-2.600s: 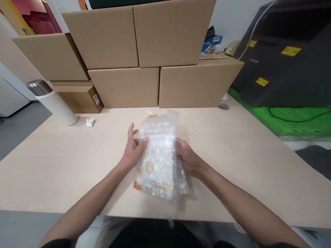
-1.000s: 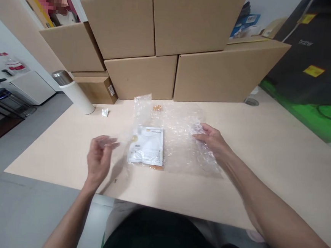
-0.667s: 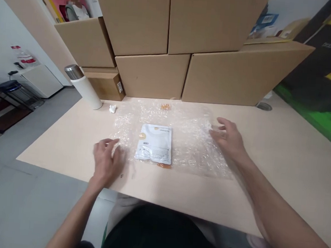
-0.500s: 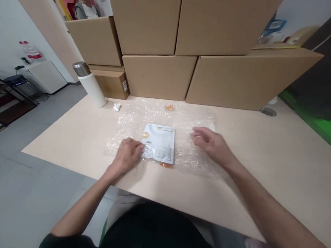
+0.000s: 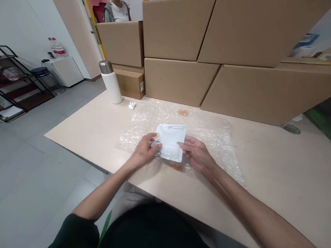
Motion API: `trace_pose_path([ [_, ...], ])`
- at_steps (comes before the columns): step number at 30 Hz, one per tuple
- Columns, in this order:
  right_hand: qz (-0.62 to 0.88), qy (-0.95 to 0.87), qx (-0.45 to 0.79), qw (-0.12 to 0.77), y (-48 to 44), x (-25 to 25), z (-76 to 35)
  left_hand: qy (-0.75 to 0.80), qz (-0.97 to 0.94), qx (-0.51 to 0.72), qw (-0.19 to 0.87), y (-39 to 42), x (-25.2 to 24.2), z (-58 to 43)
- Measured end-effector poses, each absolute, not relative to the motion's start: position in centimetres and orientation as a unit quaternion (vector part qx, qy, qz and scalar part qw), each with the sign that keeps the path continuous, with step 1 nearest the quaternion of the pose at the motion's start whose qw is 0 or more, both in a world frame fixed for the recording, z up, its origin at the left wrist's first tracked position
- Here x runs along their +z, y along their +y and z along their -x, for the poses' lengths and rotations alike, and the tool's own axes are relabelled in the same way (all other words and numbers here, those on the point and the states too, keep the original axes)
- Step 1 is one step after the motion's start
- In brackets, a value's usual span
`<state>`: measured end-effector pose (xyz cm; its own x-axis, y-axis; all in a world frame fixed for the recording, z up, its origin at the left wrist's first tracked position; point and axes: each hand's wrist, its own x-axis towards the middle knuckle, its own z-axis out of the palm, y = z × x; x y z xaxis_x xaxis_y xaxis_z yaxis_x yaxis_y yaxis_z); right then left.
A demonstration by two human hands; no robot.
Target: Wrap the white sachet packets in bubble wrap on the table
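Note:
A white flat sachet [image 5: 170, 141] with small print is held between both hands, just over a sheet of bubble wrap [image 5: 216, 133]. My left hand [image 5: 145, 149] grips its left edge, thumb on the front. On the right edge, my right hand [image 5: 199, 153] pinches it with the thumb in front and the fingers behind. Beneath the sachet's lower edge an orange patch [image 5: 175, 167] shows on the wrap. Another orange piece [image 5: 183, 112] lies near the wrap's far edge.
Cardboard boxes [image 5: 180, 81] are stacked along the table's back. A white bottle with a metal cap [image 5: 112, 85] stands at the back left, beside a crumpled white scrap [image 5: 131, 105]. A person [image 5: 117, 11] is behind the boxes.
My right hand has moved left from above the bubble wrap and taken the sachet's right edge. The sachet has come up off the wrap, and my left hand now grips it. The view has shifted left.

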<state>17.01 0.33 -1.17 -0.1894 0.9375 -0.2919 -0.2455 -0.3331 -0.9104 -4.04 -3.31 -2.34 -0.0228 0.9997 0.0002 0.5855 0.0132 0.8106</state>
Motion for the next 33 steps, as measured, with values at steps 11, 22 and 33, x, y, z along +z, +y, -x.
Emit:
trace_pose_path([
  [11, 0.394, -0.387, 0.703, 0.447, 1.8, -0.4, -9.4, 0.586, -0.437, 0.529, 0.432, -4.2, -2.7, 12.2],
  [22, 0.46, -0.471, 0.649, 0.382, 2.8, -3.8, -6.5, 0.742, -0.539, 0.352, 0.189, -3.6, -3.6, 14.9],
  [33, 0.329, -0.907, 0.189, 0.181, 1.6, -2.4, -5.4, 0.787, -0.562, 0.238, 0.09, -3.3, -2.8, 15.3],
])
